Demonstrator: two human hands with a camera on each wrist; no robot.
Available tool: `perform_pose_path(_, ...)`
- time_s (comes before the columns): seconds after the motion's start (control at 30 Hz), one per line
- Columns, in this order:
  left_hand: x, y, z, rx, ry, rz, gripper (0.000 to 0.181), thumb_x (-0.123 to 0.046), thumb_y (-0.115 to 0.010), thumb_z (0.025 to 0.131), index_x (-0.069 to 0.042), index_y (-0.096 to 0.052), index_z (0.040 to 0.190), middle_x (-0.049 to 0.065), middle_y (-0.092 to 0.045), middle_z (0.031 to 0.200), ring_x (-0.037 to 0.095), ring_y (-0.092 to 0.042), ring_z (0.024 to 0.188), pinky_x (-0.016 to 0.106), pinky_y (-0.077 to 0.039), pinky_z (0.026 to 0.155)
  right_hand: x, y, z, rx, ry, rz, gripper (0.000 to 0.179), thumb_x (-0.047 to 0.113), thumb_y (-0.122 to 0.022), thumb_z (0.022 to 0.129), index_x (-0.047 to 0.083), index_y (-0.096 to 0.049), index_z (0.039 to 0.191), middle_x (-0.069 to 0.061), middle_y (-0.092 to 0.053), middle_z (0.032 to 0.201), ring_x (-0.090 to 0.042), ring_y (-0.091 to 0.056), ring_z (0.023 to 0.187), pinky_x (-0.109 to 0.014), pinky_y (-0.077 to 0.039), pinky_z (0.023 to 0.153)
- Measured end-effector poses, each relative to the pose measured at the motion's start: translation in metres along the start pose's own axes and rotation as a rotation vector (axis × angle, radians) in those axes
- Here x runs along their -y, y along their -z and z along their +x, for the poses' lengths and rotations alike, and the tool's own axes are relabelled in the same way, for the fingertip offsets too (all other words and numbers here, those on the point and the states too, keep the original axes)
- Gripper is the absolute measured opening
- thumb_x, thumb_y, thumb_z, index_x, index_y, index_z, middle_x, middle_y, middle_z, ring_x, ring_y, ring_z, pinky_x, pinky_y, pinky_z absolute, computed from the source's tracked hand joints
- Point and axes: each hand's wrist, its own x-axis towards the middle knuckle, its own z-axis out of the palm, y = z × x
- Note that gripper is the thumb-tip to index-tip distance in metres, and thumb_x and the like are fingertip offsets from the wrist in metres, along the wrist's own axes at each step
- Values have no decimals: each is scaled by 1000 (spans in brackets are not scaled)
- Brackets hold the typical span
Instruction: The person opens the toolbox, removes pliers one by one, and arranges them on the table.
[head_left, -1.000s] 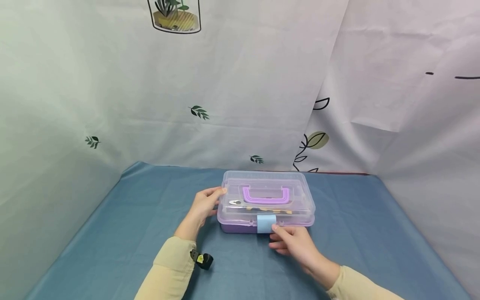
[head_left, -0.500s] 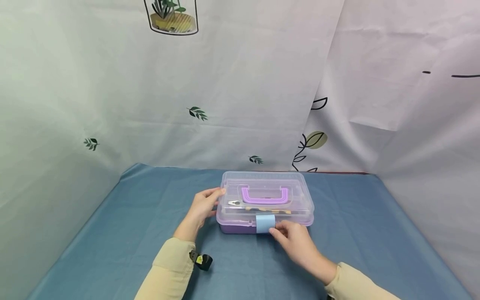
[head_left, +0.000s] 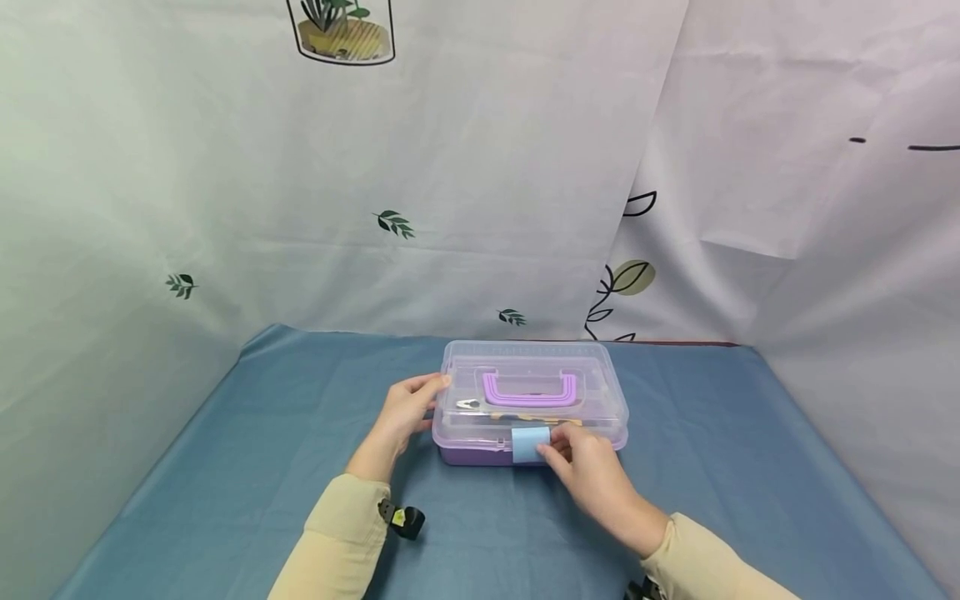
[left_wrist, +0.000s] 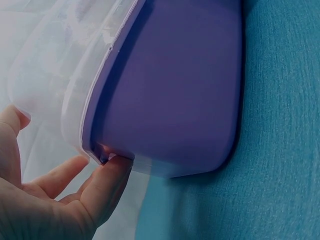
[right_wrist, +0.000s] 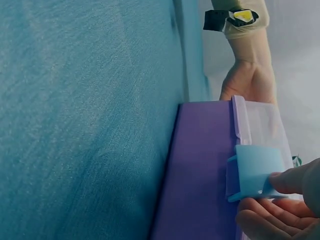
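Observation:
A purple storage box [head_left: 474, 457] with a clear lid [head_left: 596, 375] and a purple handle [head_left: 531, 401] sits on the blue cloth. My left hand [head_left: 401, 417] grips its left side, thumb on the lid and fingers at the rim; the left wrist view shows fingertips [left_wrist: 120, 162] under the rim's corner. At the front, my right hand [head_left: 597, 477] pinches the light blue latch [head_left: 527, 444]. In the right wrist view the thumb lies on the face of the latch [right_wrist: 257, 167], with the other fingers beside its edge. The lid rests on the base.
Through the lid I see a small metal-tipped item [head_left: 467, 405] and a tan-and-dark strip [head_left: 536, 420]. Blue cloth [head_left: 300, 433] surrounds the box. White printed fabric [head_left: 480, 167] hangs behind and at both sides. A black strap device [head_left: 402, 520] sits on my left sleeve.
My right hand has moved slightly up along the latch; its fingers, earlier beneath the latch's lower edge, are now at its right edge. My left hand and the box stay put.

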Motion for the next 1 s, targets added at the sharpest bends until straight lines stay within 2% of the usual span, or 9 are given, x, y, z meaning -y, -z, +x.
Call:
perform_pose_path(0.13, 0, 0, 0, -2, -1, 1, 61, -46, -65, 84, -11, -55, 132, 15, -53, 136, 32, -57, 115, 41, -57, 83, -1, -1, 0, -13, -2, 21, 13, 10, -75, 78, 5, -64, 84, 1, -64, 72, -5, -58, 64, -19, -51, 57)
perform_pose_path(0.33, 0, 0, 0, -3, -5, 3, 59, -44, -65, 85, -10, -55, 132, 15, -52, 137, 32, -57, 115, 41, -57, 83, -2, -1, 1, -6, -101, 120, 16, 10, -76, 77, 4, -65, 87, -1, -67, 73, -7, -61, 67, -19, -52, 60)
perform_pose_path(0.43, -1, 0, 1, -5, -4, 7, 60, -45, -65, 84, -11, -55, 132, 15, -52, 137, 32, -57, 115, 41, -57, 83, -1, 0, 0, -14, -119, 163, 16, 9, -76, 77, 4, -65, 89, -3, -69, 77, -9, -63, 71, -20, -54, 63)
perform_pose_path(0.63, -1, 0, 1, -5, -1, 5, 60, -45, -65, 84, -10, -55, 132, 15, -53, 136, 32, -58, 114, 42, -57, 83, -3, -1, -3, -52, -84, 204, 18, 7, -77, 77, 5, -66, 90, -2, -70, 80, -12, -66, 74, -24, -56, 67)
perform_pose_path(0.8, -1, 0, 0, -3, -1, 7, 60, -45, -65, 85, -11, -55, 132, 14, -53, 136, 31, -58, 114, 42, -57, 83, -5, -1, -6, -70, -48, 221, 22, 3, -78, 74, 3, -70, 94, 0, -70, 76, -9, -65, 71, -22, -56, 66)
perform_pose_path(1.0, -1, 0, 0, 2, -4, -2, 59, -45, -64, 85, -11, -55, 132, 14, -53, 136, 31, -58, 115, 42, -57, 84, -7, 1, -10, -45, -8, 196, 18, 3, -78, 73, 8, -73, 89, 5, -69, 73, -2, -62, 69, -20, -54, 61)
